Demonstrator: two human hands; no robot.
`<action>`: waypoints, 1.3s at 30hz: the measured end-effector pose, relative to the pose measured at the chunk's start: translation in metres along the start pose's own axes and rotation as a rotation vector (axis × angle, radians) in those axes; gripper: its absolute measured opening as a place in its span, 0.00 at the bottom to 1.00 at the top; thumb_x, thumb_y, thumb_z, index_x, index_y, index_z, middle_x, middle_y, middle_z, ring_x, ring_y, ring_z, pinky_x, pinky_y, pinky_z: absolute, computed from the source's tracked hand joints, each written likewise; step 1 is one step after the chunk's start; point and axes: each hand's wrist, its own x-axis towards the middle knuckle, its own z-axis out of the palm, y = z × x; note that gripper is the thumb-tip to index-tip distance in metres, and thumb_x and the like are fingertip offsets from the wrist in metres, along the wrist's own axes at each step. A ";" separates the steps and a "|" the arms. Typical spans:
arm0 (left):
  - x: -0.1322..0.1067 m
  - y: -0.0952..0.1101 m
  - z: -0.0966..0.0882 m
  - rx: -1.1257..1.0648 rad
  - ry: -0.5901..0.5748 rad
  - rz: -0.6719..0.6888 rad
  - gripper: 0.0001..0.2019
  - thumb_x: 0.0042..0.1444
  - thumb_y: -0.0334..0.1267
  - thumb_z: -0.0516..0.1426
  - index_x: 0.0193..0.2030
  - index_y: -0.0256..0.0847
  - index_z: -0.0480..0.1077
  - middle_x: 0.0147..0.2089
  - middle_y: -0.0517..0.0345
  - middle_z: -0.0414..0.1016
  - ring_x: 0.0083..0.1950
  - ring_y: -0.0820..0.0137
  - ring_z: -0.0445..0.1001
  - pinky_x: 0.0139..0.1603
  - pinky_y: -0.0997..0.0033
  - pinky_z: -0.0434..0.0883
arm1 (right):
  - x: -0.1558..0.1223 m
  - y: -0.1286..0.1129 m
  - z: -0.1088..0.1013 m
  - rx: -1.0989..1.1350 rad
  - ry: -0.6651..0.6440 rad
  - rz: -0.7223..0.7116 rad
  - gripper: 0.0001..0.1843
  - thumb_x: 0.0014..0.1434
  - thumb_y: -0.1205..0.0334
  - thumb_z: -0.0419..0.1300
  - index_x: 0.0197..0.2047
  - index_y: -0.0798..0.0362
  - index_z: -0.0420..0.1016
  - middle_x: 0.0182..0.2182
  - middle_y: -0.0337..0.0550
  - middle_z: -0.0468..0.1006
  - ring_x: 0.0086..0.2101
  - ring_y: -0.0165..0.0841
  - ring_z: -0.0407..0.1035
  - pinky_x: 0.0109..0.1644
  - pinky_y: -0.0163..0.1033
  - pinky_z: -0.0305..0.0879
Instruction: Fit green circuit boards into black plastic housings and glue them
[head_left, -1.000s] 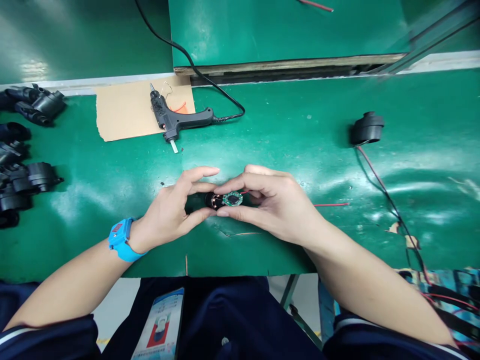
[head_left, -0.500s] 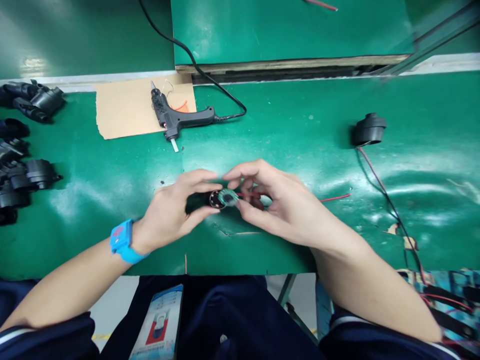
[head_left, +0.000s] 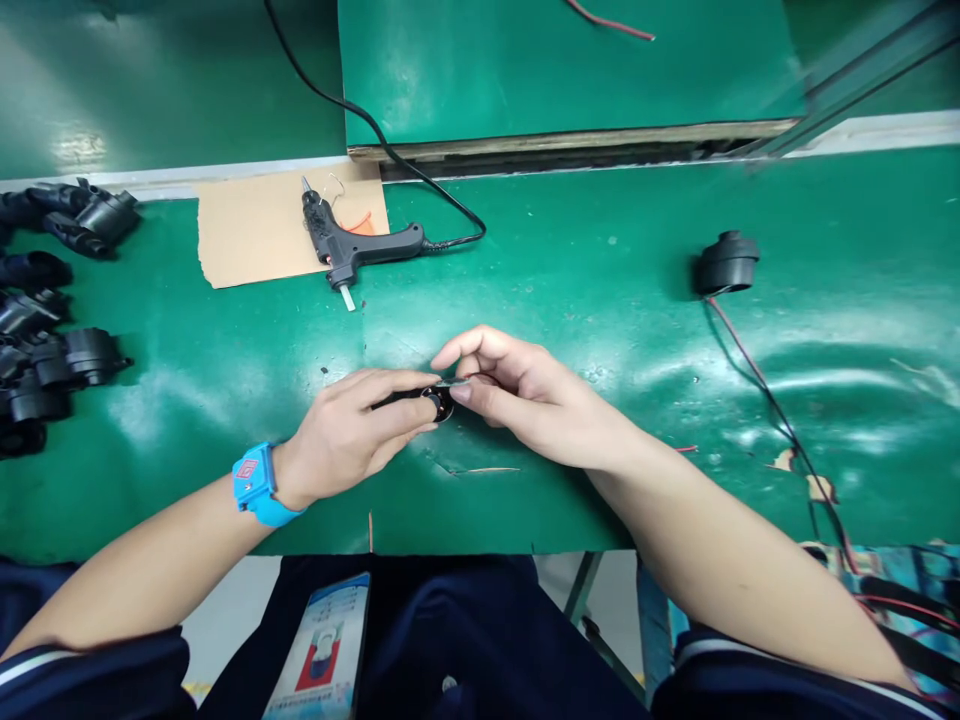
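Black part, round, shiny-rimmed

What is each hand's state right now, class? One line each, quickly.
Left hand: closed, holding the black round part.
Right hand: holding the small circuit board, seen nearly edge-on.

a workshop, by its green workbench, corded glue gun and black plastic parts
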 end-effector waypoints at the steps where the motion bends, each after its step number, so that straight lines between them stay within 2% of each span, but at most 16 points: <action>1: 0.001 0.000 -0.001 0.015 -0.005 0.013 0.07 0.63 0.34 0.61 0.48 0.44 0.73 0.53 0.53 0.80 0.49 0.67 0.81 0.47 0.68 0.79 | 0.001 0.001 0.001 0.012 -0.007 0.003 0.11 0.67 0.61 0.58 0.52 0.52 0.67 0.27 0.30 0.58 0.24 0.25 0.53 0.27 0.33 0.53; 5: 0.004 0.002 -0.004 0.054 -0.005 0.078 0.05 0.62 0.32 0.61 0.45 0.41 0.73 0.50 0.49 0.80 0.47 0.63 0.81 0.45 0.65 0.79 | 0.003 0.002 0.006 0.021 -0.003 0.001 0.16 0.60 0.65 0.63 0.51 0.52 0.67 0.27 0.29 0.54 0.25 0.25 0.51 0.27 0.33 0.53; 8: 0.003 0.002 -0.002 0.050 0.005 0.098 0.06 0.62 0.31 0.61 0.46 0.40 0.71 0.49 0.48 0.80 0.47 0.62 0.81 0.45 0.63 0.79 | 0.003 0.002 0.007 0.023 0.017 0.012 0.21 0.54 0.66 0.64 0.52 0.53 0.68 0.31 0.32 0.59 0.28 0.25 0.56 0.29 0.33 0.59; 12: 0.000 0.001 0.005 -0.059 0.012 0.061 0.13 0.62 0.32 0.62 0.51 0.41 0.66 0.51 0.48 0.81 0.50 0.64 0.81 0.49 0.62 0.79 | 0.003 0.000 0.007 -0.040 0.034 0.023 0.25 0.51 0.67 0.65 0.53 0.52 0.68 0.38 0.38 0.66 0.37 0.29 0.65 0.33 0.33 0.66; 18: -0.002 0.002 0.008 -0.108 0.031 0.014 0.15 0.62 0.32 0.61 0.53 0.41 0.64 0.50 0.48 0.81 0.51 0.63 0.81 0.48 0.60 0.79 | 0.003 -0.006 0.012 -0.171 0.050 -0.044 0.23 0.50 0.74 0.63 0.50 0.52 0.67 0.38 0.37 0.70 0.38 0.28 0.68 0.33 0.31 0.67; 21: -0.003 0.002 0.008 -0.124 0.049 -0.009 0.18 0.62 0.33 0.62 0.55 0.40 0.63 0.49 0.48 0.81 0.50 0.62 0.82 0.47 0.61 0.80 | 0.000 -0.008 0.010 -0.213 0.055 -0.045 0.23 0.54 0.69 0.65 0.53 0.53 0.67 0.41 0.39 0.72 0.40 0.29 0.70 0.33 0.30 0.68; 25: -0.005 0.000 0.009 -0.097 0.113 -0.086 0.20 0.61 0.38 0.64 0.56 0.40 0.64 0.47 0.51 0.81 0.47 0.64 0.83 0.46 0.65 0.81 | -0.008 -0.012 -0.001 -0.218 0.048 0.002 0.35 0.53 0.57 0.72 0.60 0.49 0.63 0.47 0.43 0.73 0.41 0.31 0.74 0.33 0.32 0.72; 27: -0.005 0.000 0.010 -0.089 0.149 -0.117 0.21 0.60 0.39 0.65 0.56 0.40 0.64 0.47 0.51 0.80 0.46 0.65 0.83 0.46 0.66 0.81 | -0.012 -0.014 -0.005 -0.276 0.051 -0.011 0.31 0.56 0.56 0.70 0.59 0.49 0.65 0.45 0.42 0.75 0.37 0.29 0.74 0.30 0.31 0.70; 30: -0.006 0.000 0.010 -0.096 0.170 -0.138 0.22 0.59 0.41 0.66 0.55 0.39 0.64 0.46 0.51 0.80 0.46 0.65 0.83 0.45 0.66 0.82 | -0.017 -0.017 -0.008 -0.433 0.071 -0.108 0.13 0.63 0.61 0.63 0.51 0.51 0.71 0.39 0.40 0.77 0.31 0.26 0.72 0.29 0.31 0.68; 32: -0.006 0.001 0.010 -0.107 0.161 -0.152 0.22 0.59 0.40 0.66 0.55 0.38 0.64 0.46 0.50 0.79 0.46 0.64 0.83 0.45 0.65 0.82 | -0.020 -0.018 -0.008 -0.560 0.086 -0.205 0.06 0.66 0.64 0.60 0.47 0.51 0.74 0.36 0.39 0.78 0.30 0.26 0.71 0.32 0.32 0.68; 36: -0.005 0.002 0.009 -0.146 0.136 -0.171 0.21 0.60 0.38 0.65 0.56 0.39 0.63 0.48 0.49 0.80 0.49 0.64 0.83 0.47 0.65 0.82 | -0.024 -0.017 -0.005 -0.836 0.114 -0.427 0.08 0.68 0.67 0.57 0.48 0.52 0.76 0.38 0.42 0.80 0.36 0.29 0.75 0.39 0.34 0.71; 39: -0.005 0.003 0.008 -0.141 0.129 -0.174 0.21 0.60 0.38 0.65 0.56 0.39 0.64 0.49 0.49 0.80 0.49 0.64 0.83 0.48 0.65 0.81 | -0.026 -0.015 -0.001 -1.064 0.179 -0.554 0.08 0.68 0.67 0.57 0.47 0.54 0.77 0.38 0.44 0.81 0.36 0.30 0.75 0.38 0.35 0.71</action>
